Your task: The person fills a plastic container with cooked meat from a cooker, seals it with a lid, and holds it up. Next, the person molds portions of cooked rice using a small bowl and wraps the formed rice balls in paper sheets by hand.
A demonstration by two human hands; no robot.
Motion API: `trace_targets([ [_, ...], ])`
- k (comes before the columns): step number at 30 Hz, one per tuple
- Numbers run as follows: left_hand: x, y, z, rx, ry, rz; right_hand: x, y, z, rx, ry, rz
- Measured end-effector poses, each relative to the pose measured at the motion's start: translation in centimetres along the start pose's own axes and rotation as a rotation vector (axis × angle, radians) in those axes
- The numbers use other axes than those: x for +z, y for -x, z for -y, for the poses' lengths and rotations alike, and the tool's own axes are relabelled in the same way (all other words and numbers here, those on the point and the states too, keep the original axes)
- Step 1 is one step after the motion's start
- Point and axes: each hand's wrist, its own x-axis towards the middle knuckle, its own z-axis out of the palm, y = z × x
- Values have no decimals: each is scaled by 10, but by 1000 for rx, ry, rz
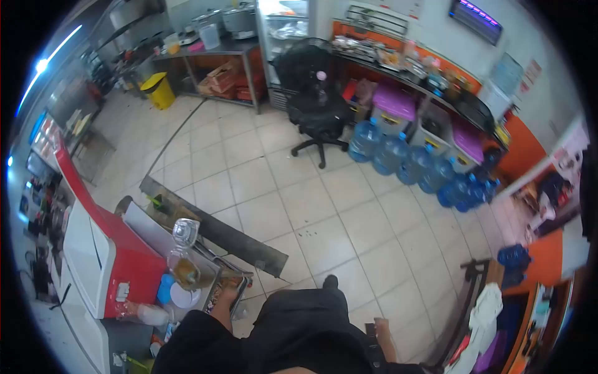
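My left hand is low at the side of a cluttered metal stand, touching or just above its edge; its fingers are too unclear to read. Close by are a clear bottle with brownish contents, a foil-topped item, a white round lid and a blue item. My right hand hangs low beside my dark clothing. A small dark flat item shows next to it; I cannot tell whether the hand holds it. Those fingers are mostly hidden.
A red and white box-like unit stands at left, with a long metal panel jutting over the tiled floor. Ahead are a black office chair, large blue water bottles and a yellow bin. A bench stands right.
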Motion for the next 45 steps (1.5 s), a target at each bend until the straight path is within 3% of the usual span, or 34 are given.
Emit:
trace_targets([
  [1, -4, 15, 5, -57, -365, 104, 33, -37, 65, -11, 213, -32],
  [3, 15, 55, 0, -775, 273, 292, 66, -87, 217, -184, 468, 70],
  [4, 22, 69, -3, -816, 375, 275, 103, -104, 294, -277, 602, 116],
  [6, 40, 72, -12, -874, 592, 209, 185, -120, 438, -533, 511, 182],
  [9, 33, 46, -67, -1053, 763, 185, 339, -131, 621, -699, 523, 299],
  [10, 46, 32, -47, -656, 649, 229, 387, -125, 668, -729, 487, 347],
  [12, 49, -10, -31, -379, 479, 163, 475, -104, 728, -748, 396, 477],
  [14, 33, -90, -54, -596, 473, -10, 553, -66, 770, -755, 328, 640],
  [16, -16, -173, -65, -575, 508, -37, 610, -49, 782, -619, 360, 704],
  [18, -114, -256, -81, -515, 551, -64, 645, -75, 781, -554, 650, 706],
  [19, -209, -250, -133, -484, 921, -326, 665, -178, 767, -419, 729, 810],
  [20, -221, -306, -108, -458, 915, -422, 684, -269, 755, -286, 819, 910],
  [21, -272, -326, -112, -304, 956, -458, 690, -224, 765, -300, 938, 796],
  [23, -392, -343, -112, -226, 996, -511, 730, -172, 779, -245, 1060, 680],
  [25, -489, -373, -93, -377, 1021, -548, 797, -145, 804, -226, 1133, 686],
  [26, -477, -427, -24, -248, 815, -762, 832, -136, 816, -226, 1174, 693],
  [28, -531, -445, 21, -362, 887, -853, 908, -120, 851, -242, 1265, 725],
  [29, -573, -428, 8, -493, 850, -871, 951, -114, 871, -260, 1314, 742],
  [30, -551, -457, 59, -537, 1065, -970, 994, -105, 894, -285, 1362, 762],
  [32, -603, -429, 27, -895, 939, -949, 1087, -95, 933, -330, 1457, 800],
  [34, -548, -462, 81, -1112, 907, -802, 1192, -87, 972, -408, 1572, 845],
  [35, -523, -475, 85, -1045, 962, -935, 1252, -88, 991, -475, 1642, 877],
  [36, -531, -473, 62, -1031, 1515, -956, 1317, -99, 1011, -580, 1737, 937],
  [37, -525, -470, 60, -1016, 1626, -808, 1393, -116, 1032, -819, 1915, 1105],
  [38, -517, -469, 58, -989, 1733, -654, 1472, -129, 1051, -1509, 2192, 1546],
  [39, -542, -465, 33, -1175, 1594, -676, 1547, -100, 1046, -1060, 1945, 1200],
  [40, -480, -481, 53, -1144, 1482, -646, 1604, 5, 1047, -768, 1452, 905],
  [42, -460, -479, 60, -805, 996, -599, 1734, 111, 1040, -1061, 1556, 1011],
  [44, -452, -480, 93, -410, 576, -694, 1838, 195, 1009, -1109, 1321, 1081],
  [45, -472, -485, 125, -505, 617, -716, 1868, 224, 991, -1175, 1253, 1133],
])
